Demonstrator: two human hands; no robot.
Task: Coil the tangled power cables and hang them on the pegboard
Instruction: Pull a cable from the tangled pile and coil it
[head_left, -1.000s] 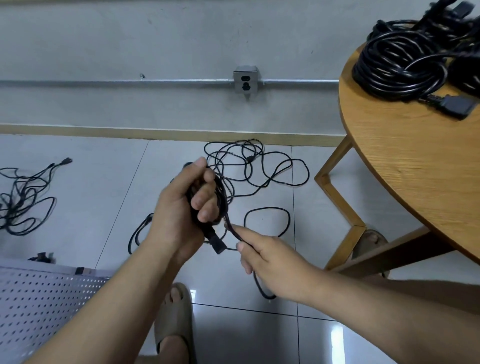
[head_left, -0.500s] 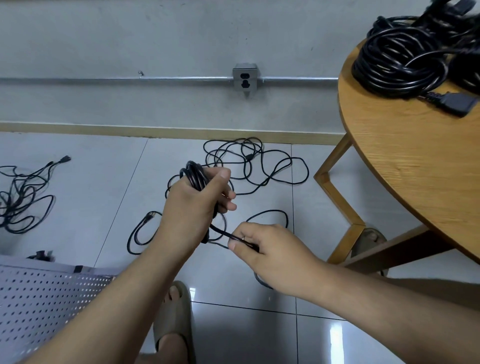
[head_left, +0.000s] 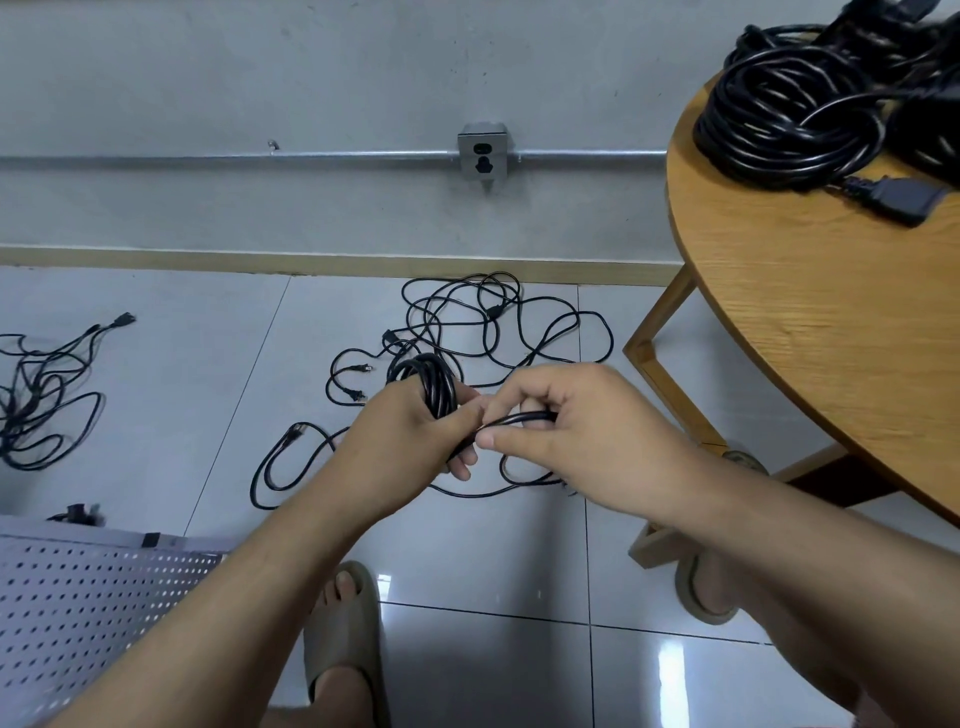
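Two hands meet mid-frame in head view. Left hand (head_left: 410, 441) clenched round black coil (head_left: 434, 387), loops sticking out at its 12 o'clock. Right hand (head_left: 582, 441) pinches loose strand (head_left: 519, 417) between thumb and curled fingers, just beside left fingers. Tangled cables (head_left: 498, 322) on floor tiles at 12 o'clock of hands; second tangle (head_left: 41, 395) at 9 o'clock. Pegboard (head_left: 78, 597) at 8 o'clock. Coiled cables (head_left: 779, 119) on round table (head_left: 831, 312) at 2 o'clock.

A coil (head_left: 436, 387) sits in the left hand (head_left: 410, 441), and the right hand (head_left: 582, 431) beside it pinches its strand. Behind them a loose tangle (head_left: 498, 322) lies on the floor (head_left: 182, 374), below the wall outlet (head_left: 483, 156). A second tangle (head_left: 41, 395) lies far left. The pegboard (head_left: 78, 597) is lower left, perhaps lying flat. Coiled cables (head_left: 779, 114) rest on the desk (head_left: 831, 338) at right.
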